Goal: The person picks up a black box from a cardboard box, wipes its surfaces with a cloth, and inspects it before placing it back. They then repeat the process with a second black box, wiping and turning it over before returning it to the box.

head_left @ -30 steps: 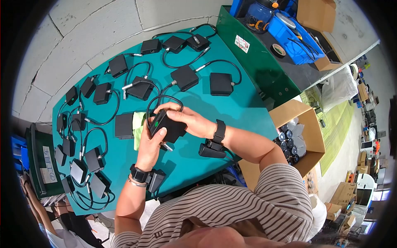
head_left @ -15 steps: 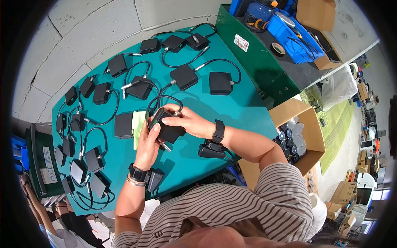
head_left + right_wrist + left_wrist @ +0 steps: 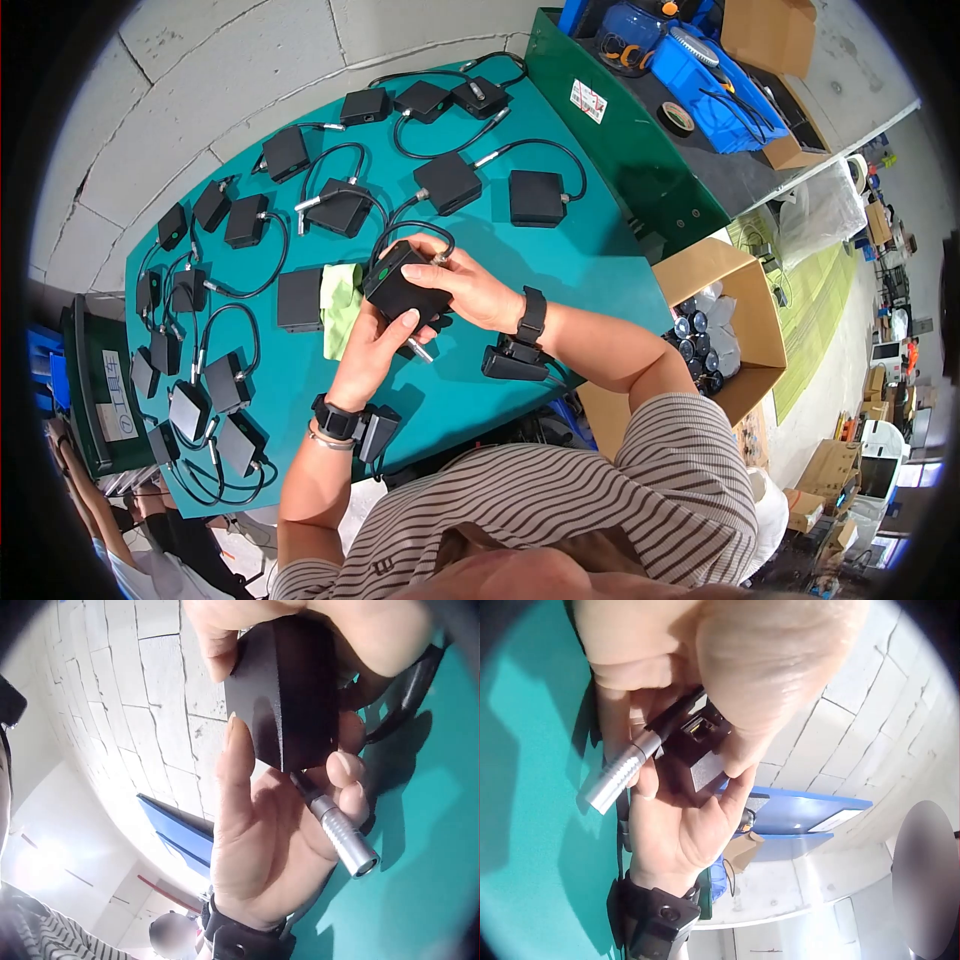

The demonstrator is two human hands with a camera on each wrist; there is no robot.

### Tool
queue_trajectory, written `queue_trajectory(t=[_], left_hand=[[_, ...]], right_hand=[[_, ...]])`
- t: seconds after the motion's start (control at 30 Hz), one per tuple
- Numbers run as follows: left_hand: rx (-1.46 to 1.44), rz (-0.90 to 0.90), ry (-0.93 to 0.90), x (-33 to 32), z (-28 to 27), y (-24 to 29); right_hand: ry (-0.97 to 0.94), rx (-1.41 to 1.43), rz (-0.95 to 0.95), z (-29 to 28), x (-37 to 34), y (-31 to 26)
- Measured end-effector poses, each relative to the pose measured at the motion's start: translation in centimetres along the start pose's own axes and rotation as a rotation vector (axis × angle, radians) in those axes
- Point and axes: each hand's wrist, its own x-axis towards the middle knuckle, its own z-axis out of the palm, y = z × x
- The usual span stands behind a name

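In the head view, both hands grip one small black box [image 3: 408, 288] above the green table. The left hand [image 3: 370, 352] holds its near end, with the thumb on the edge. My right hand [image 3: 472, 290] pinches the far right side, thumb lying on the broad face. A small green mark [image 3: 384, 273] shows on a narrow side. The box's black cable [image 3: 432, 226] loops up behind the fingers. Its silver plug [image 3: 349, 844] sticks out past the left fingers in the right wrist view. The left wrist view shows a socket [image 3: 699, 729] in the box's end.
Several similar black boxes with cables, one [image 3: 535, 198] at the back right, lie around the green table [image 3: 480, 410]. A light-green cloth [image 3: 341, 312] lies by another box [image 3: 299, 300]. At right stand a cardboard box [image 3: 752, 345] of dark round parts and a green cabinet [image 3: 625, 160].
The box has been turned, with its broad face now more toward the head camera and the green mark back in sight. Both hands shifted their hold, and the plug swung slightly right.
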Motion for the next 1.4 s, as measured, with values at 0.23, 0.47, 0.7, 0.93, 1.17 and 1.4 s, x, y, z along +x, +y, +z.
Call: queue_trajectory(t=[0.23,0.47,0.7,0.93,1.17,1.4], left_hand=[[0.055,-0.005,0.009,0.12,-0.06,-0.13],[0.037,-0.02,0.028,-0.02,0.12,0.0],[0.044,-0.014,0.013,0.05,0.05,-0.04],[0.045,-0.017,0.008,0.04,0.06,0.03],[0.003,-0.021,-0.002,0.1,-0.04,-0.09],[-0.005,-0.029,-0.006,0.06,-0.11,-0.11]], right_hand=[[0.009,-0.085,0.042,-0.1,-0.11,-0.08],[0.008,-0.107,0.098,-0.08,-0.17,-0.14],[-0.003,-0.115,0.097,-0.51,0.0,0.46],[0.004,-0.108,0.1,-0.32,-0.06,0.33],[0.006,-0.113,0.103,-0.36,-0.07,0.22],[0.006,-0.11,0.099,-0.25,-0.1,0.14]])
